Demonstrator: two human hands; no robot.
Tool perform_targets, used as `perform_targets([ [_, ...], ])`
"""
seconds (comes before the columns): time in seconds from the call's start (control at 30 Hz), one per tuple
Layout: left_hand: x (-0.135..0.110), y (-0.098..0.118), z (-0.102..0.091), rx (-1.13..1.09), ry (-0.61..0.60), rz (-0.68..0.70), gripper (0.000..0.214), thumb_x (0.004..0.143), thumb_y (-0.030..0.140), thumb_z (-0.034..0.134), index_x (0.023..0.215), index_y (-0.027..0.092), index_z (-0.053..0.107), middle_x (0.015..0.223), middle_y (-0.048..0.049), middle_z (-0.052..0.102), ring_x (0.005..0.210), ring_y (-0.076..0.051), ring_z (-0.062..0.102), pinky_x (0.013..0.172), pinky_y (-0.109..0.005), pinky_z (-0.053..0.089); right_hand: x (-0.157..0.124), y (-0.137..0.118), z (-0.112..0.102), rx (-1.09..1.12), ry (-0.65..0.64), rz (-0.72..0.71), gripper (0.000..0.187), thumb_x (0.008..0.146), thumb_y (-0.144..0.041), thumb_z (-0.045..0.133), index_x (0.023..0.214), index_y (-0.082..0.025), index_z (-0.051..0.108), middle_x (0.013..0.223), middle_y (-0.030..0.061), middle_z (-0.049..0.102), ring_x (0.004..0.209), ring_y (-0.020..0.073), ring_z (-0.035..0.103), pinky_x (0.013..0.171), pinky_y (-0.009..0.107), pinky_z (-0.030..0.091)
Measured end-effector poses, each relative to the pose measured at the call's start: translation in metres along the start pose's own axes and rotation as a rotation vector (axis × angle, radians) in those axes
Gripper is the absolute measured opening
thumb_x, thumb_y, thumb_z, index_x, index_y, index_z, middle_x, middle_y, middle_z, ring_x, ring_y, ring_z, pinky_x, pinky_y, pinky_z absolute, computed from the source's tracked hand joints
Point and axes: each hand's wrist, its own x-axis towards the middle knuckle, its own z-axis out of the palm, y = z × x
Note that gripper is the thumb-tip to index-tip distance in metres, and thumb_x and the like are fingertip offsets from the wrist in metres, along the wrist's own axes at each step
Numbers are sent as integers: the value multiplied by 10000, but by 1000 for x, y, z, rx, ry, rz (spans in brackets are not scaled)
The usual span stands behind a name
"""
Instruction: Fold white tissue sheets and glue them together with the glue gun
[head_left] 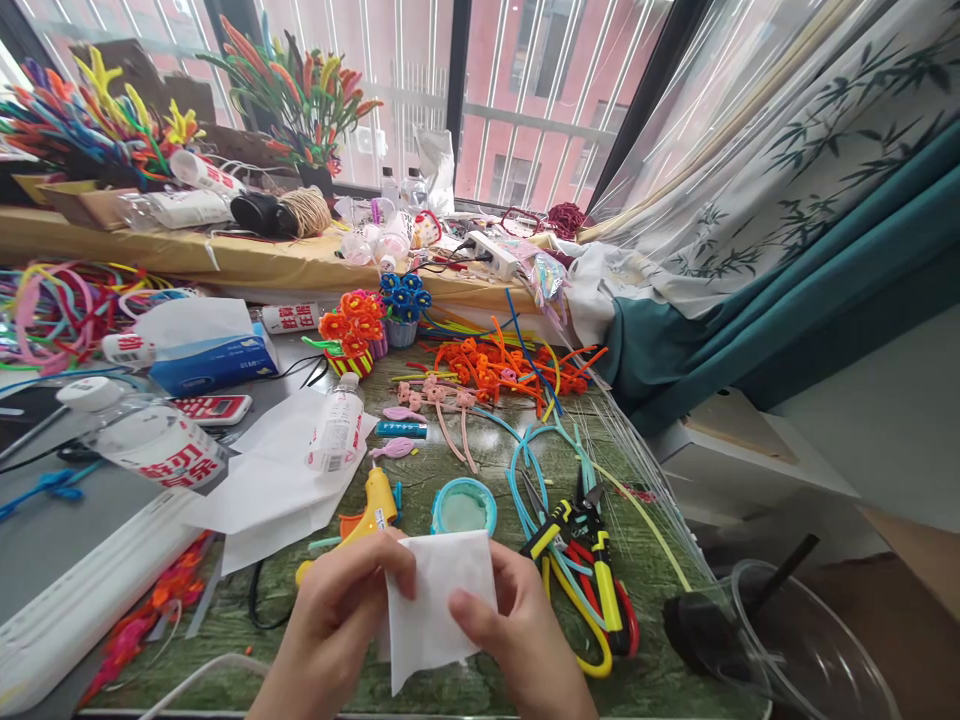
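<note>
The folded white sheet (431,630) lies on the near side of the round blue-rimmed tub (436,515), between that tub and the person's body, its top edge overlapping the tub's near rim in this view. The sheet is held up facing the person, and its longer axis seems to run away from the tub's rim towards the person, with the shorter edge spanning from one hand to the other.

The left hand (349,590), near and left of the tub, pinches the sheet close to its upper left corner, the end nearest the tub. The right hand (525,610), near and right of the tub, is clamped on the right side, its thumb pressed flat on the front face, lower and farther in towards the middle. The fingers behind the paper are hidden, so how they sit there cannot be told. The lower left corner, the part farthest from the tub, hangs free of both grips.

Left of the tub, the yellow glue gun (375,500) is nearer the left hand; right of the tub, the yellow-and-black handled pliers (602,562) are nearer the right.
</note>
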Motion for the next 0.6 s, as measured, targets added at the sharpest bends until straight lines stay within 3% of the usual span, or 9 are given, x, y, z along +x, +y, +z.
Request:
perform_targets([
  [0.1, -2, 4, 2, -9, -8, -50, 387, 825, 552, 613, 634, 217, 646, 644, 3, 616, 600, -127, 495, 571, -218, 383, 1, 2, 5, -101, 99, -41, 454, 608, -536, 871, 815, -141, 786, 733, 52, 734, 616, 160, 606, 607, 255, 491],
  [0.17, -5, 5, 5, -92, 26, -151, 384, 806, 605, 625, 882, 237, 703, 806, -10, 690, 718, -155, 585, 639, -213, 449, 2, 5, 5, -155, 174, -86, 407, 642, -511, 853, 801, -142, 790, 718, 46, 726, 612, 161, 595, 589, 252, 478],
  [0.23, -7, 5, 8, -192, 29, -246, 557, 767, 672, 635, 1142, 260, 654, 932, -20, 715, 801, -179, 629, 694, -228, 492, 3, 8, 3, -214, 212, -119, 377, 676, -501, 834, 786, -144, 789, 696, 35, 708, 611, 156, 578, 583, 242, 458],
  [0.27, -8, 4, 10, -207, 15, -275, 607, 737, 683, 661, 1165, 253, 648, 919, -22, 717, 797, -184, 633, 697, -235, 499, 3, 10, 1, -246, 215, -134, 372, 691, -503, 823, 781, -144, 787, 689, 29, 698, 613, 151, 565, 583, 237, 445],
  [0.37, -8, -3, 15, -103, -22, -274, 456, 668, 604, 766, 879, 202, 726, 770, -26, 701, 733, -187, 608, 656, -241, 488, 4, 13, -4, -351, 155, -157, 394, 740, -530, 774, 787, -139, 783, 675, 17, 662, 609, 138, 510, 570, 232, 410],
  [0.43, -8, -8, 16, -1, -5, -229, 357, 705, 545, 758, 713, 192, 703, 720, -26, 691, 719, -185, 606, 651, -244, 483, 4, 13, -7, -448, 149, -192, 394, 783, -528, 730, 751, -137, 767, 647, 3, 615, 597, 126, 461, 552, 228, 376],
  [0.6, -9, -18, 13, 302, 65, 16, 251, 813, 433, 689, 711, 204, 708, 691, -5, 699, 634, -146, 607, 599, -221, 463, 2, 11, -5, -720, 219, -352, 259, 841, -354, 652, 696, -152, 727, 618, -18, 555, 578, 115, 439, 540, 228, 320],
])
